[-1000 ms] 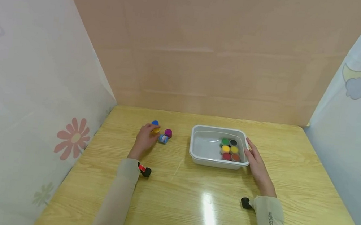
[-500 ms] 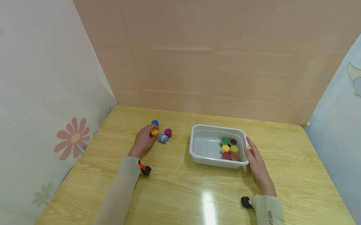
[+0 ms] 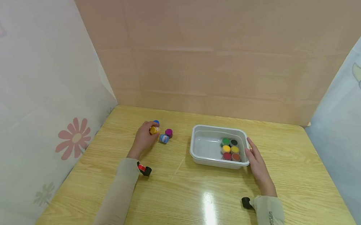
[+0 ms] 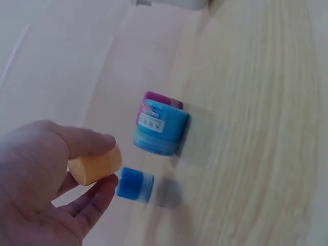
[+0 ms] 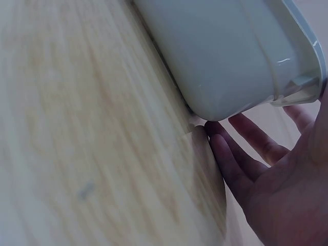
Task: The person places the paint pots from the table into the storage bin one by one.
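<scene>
1. Head view: the left hand [image 3: 144, 138] reaches out to the left of the white tub [image 3: 196, 154], its forearm stretched across the wooden surface [image 3: 191, 200]. Thumb and fingers are curled round a small orange pot [image 3: 154, 129], held a little above the wood.
2. Three more pots sit between that hand and the tub: a dark blue pot [image 3: 156, 122] just behind the orange one, a magenta pot [image 3: 168, 132] nearer the tub, and a light blue pot [image 3: 163, 138] lying on its side just in front of the magenta one.
3. The right hand [image 3: 255, 162] lies flat, fingers straight and relaxed, against the tub's right-hand wall, holding nothing. Six pots [image 3: 230, 149] stand in two rows at the right end of the tub.
4. Behind the tub rises a plain beige wall [image 3: 212, 50]; pale curtains with flower, moon and cloud prints hang on either side.
5. Left wrist view: the orange pot [image 4: 96, 165] is pinched between thumb and fingers [image 4: 89, 205]; the dark blue pot [image 4: 134, 185] is just beside the fingertips, the light blue pot [image 4: 161, 131] lies beyond it and hides most of the magenta pot [image 4: 163, 99].
6. Right wrist view: straight fingers [image 5: 241, 164] rest on the surface, touching the tub's [image 5: 225, 56] lower wall.
</scene>
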{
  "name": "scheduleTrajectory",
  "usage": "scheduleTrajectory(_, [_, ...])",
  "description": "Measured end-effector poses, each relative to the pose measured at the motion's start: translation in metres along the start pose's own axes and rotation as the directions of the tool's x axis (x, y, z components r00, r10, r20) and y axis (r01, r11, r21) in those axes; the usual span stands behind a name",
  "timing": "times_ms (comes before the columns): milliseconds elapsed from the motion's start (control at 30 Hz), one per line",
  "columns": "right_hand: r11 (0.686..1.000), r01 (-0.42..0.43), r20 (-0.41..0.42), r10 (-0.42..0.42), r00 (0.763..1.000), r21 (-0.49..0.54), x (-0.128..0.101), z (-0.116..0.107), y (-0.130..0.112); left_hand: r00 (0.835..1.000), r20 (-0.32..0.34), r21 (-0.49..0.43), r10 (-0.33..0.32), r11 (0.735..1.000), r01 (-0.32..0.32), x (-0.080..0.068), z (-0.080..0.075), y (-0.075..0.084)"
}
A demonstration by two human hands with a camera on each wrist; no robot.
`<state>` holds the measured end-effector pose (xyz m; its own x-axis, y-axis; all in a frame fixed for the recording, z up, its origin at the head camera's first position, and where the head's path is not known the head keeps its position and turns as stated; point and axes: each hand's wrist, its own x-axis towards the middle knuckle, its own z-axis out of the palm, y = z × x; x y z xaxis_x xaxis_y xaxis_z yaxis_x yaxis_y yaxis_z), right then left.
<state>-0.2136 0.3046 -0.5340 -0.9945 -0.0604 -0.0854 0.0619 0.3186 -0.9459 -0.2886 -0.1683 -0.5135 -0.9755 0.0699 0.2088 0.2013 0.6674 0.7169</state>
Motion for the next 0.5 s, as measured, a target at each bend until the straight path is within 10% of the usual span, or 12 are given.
scheduleTrajectory(500, [1.000, -0.001, -0.002, 0.001, 1.000, -0.005, -0.001, 0.001, -0.001, 0.998, -0.010, -0.165, 0.066, 0.984, -0.066, 0.000, 0.003, 0.030])
